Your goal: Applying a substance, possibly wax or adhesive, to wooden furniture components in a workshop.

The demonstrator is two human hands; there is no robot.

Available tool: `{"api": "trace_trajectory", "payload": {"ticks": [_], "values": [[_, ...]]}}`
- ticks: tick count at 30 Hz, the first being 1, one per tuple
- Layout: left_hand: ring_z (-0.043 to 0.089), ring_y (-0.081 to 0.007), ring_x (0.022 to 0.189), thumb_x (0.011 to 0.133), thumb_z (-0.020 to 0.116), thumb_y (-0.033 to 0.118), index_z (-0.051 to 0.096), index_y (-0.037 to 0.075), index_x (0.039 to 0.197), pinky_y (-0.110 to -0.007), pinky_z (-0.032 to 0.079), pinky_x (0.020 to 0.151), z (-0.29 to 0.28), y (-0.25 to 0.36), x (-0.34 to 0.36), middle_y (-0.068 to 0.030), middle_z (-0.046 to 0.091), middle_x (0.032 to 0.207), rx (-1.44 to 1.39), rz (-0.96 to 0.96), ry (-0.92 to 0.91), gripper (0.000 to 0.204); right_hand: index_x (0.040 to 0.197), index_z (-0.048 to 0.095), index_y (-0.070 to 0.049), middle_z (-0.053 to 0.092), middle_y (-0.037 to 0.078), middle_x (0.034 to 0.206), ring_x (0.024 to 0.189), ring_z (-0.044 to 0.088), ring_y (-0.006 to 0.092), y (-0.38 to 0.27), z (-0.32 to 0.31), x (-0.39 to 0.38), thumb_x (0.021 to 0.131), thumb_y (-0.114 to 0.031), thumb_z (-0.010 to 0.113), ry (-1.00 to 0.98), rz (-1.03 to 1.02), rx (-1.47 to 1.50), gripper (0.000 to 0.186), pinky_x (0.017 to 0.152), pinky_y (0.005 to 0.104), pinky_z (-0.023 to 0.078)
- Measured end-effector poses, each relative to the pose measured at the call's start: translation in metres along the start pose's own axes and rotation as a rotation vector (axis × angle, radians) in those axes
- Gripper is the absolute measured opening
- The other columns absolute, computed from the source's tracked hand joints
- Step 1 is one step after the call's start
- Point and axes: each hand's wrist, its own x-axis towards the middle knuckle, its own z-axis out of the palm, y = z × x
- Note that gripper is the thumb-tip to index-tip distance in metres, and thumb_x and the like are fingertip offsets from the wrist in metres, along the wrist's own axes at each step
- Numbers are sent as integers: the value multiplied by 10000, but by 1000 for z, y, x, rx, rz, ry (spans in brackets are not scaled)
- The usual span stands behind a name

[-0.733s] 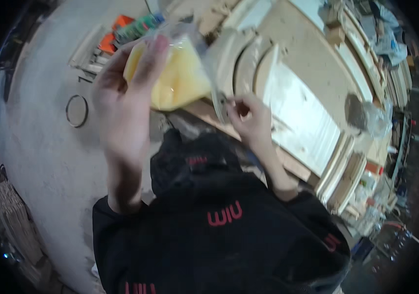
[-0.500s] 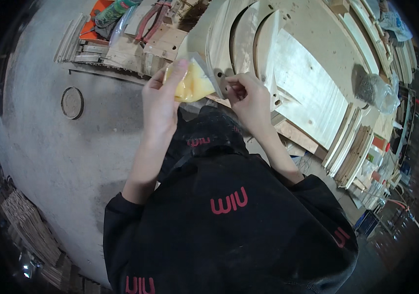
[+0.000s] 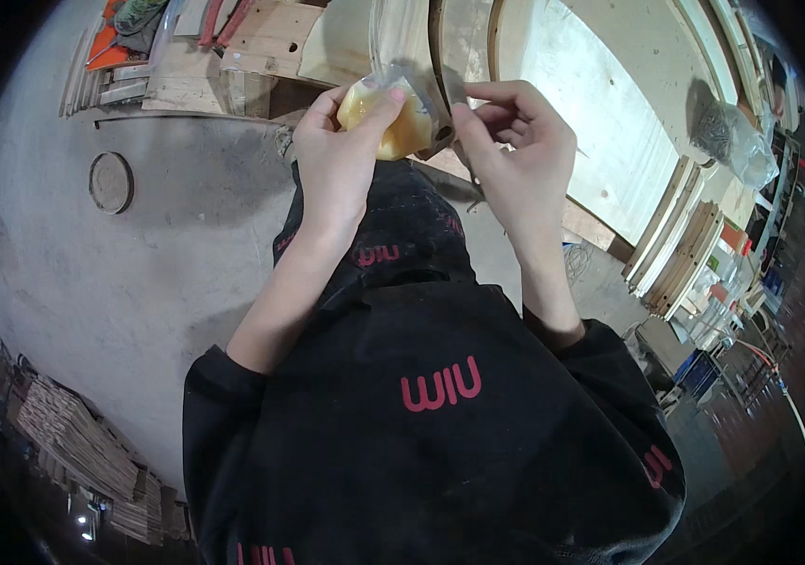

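Note:
In my left hand [image 3: 338, 169] is a small clear plastic bag [image 3: 409, 129] with a yellow, glossy content, gripped between thumb and fingers. Its clear upper edge stands up above the yellow part. Close to the right of the bag is my right hand [image 3: 529, 155], thumb and forefinger pinched together and the other fingers curled. A thin greyish strip shows by that pinch, too blurred to name. Both hands are raised over my dark lap, in front of curved wooden panels.
A pale wooden panel [image 3: 600, 132] lies ahead to the right, with stacked curved wooden strips [image 3: 690, 259] beyond it. Wooden blocks and red-handled pliers [image 3: 223, 24] are at the far left. A round disc [image 3: 110, 183] rests on the concrete floor. A clear bag of dark small pieces [image 3: 718, 132] stands far right.
My right hand has moved right and up, opening a slightly wider gap from the bag. My left hand has shifted right with the bag. The view has shifted a little.

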Motion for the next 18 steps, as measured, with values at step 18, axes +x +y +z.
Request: {"api": "trace_trajectory", "payload": {"ticks": [18], "values": [[528, -55, 673, 757, 695, 205, 577, -22, 846, -192, 431, 617, 0, -7, 10, -33, 583, 770, 57, 18, 28, 271, 775, 631, 12, 568, 55, 617, 523, 534, 92, 11, 10, 20, 681, -3, 629, -132, -100, -129, 96, 509, 200, 439]]}}
